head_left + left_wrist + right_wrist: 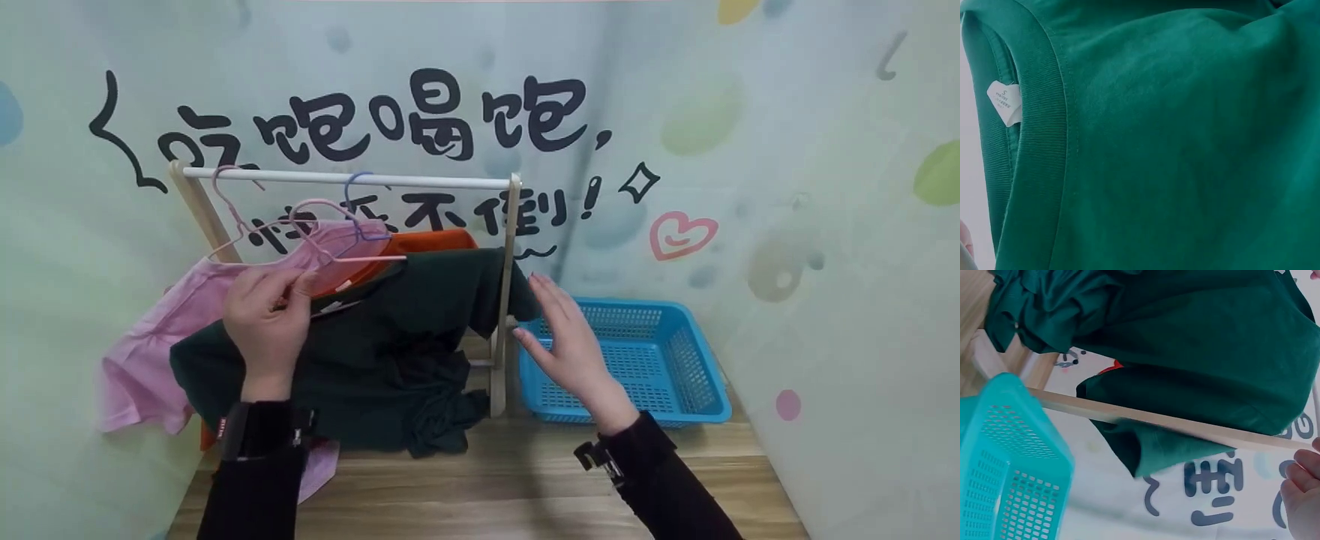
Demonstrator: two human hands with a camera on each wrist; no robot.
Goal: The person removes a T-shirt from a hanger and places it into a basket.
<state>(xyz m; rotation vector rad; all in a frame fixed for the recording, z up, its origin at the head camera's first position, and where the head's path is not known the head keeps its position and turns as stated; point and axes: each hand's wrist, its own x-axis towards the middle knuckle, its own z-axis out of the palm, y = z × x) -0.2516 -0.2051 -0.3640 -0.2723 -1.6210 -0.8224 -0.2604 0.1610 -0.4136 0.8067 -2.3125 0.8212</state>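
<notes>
Beyond left grip (266,315) and right grip (570,341), clothes rack (435,180). Under left grip, dark green shirt (352,375); sleeve (521,296) just beside right grip. Right of right grip, blue basket (686,367). Right straight-fingered, empty; left curled, pinching pink hanger (375,259). Collar tag (1005,104) "S" readable only in left wrist view.

Counted carefully one left hand (266,319) and one right hand (566,345), together two. Counted two pink hangers (382,259) and one blue hanger (348,196), in total three. Distinguished by colour one green shirt (352,375), one orange garment (431,241), one pink garment (154,337), also three. Found one rack (435,181), one blue basket (686,367), one printed heart (682,236).
</notes>
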